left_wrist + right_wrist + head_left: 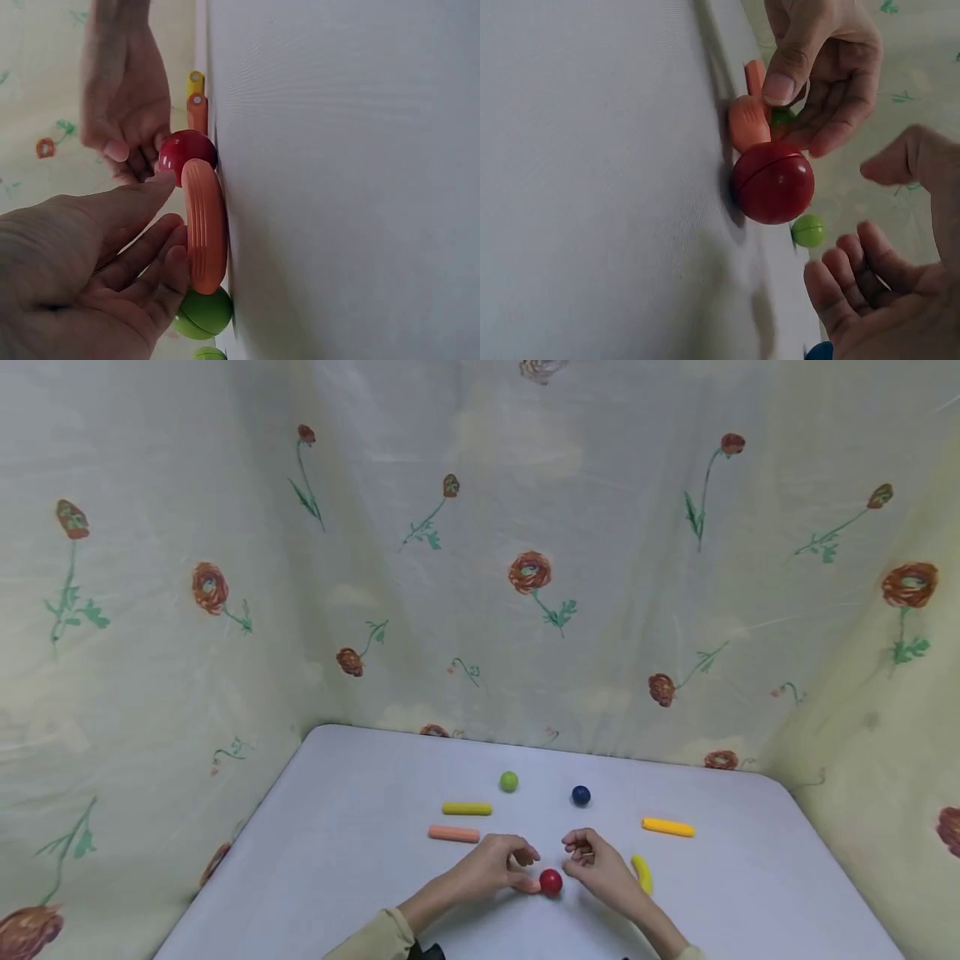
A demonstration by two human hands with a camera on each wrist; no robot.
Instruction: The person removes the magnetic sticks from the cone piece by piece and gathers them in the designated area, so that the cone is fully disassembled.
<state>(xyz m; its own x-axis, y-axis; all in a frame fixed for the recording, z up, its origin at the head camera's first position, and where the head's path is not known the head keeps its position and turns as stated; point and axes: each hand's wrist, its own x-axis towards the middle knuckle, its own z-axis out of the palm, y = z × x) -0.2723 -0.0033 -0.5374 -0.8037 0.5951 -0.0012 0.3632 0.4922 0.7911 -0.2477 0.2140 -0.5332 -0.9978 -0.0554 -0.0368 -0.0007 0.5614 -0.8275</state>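
A glossy red ball (551,882) with a thin seam sits on the white table between the two hands. Against its left side lies a curved, grooved salmon-coloured piece (205,225), seen broadside in the left wrist view. My left hand (497,864) arches over this piece, thumb close above it and near the ball, the other fingers loosely bent and spread from the thumb. To the ball's right, my right hand (598,867) hovers with thumb and bent fingers apart and nothing between them. A yellow curved piece (642,874) lies beside the right wrist.
Behind the hands lie a salmon stick (453,834), an olive-yellow stick (467,808) and an orange-yellow stick (668,827). Farther back are a green ball (509,781) and a dark blue ball (581,795). Flowered cloth (480,610) hangs around the table (360,827).
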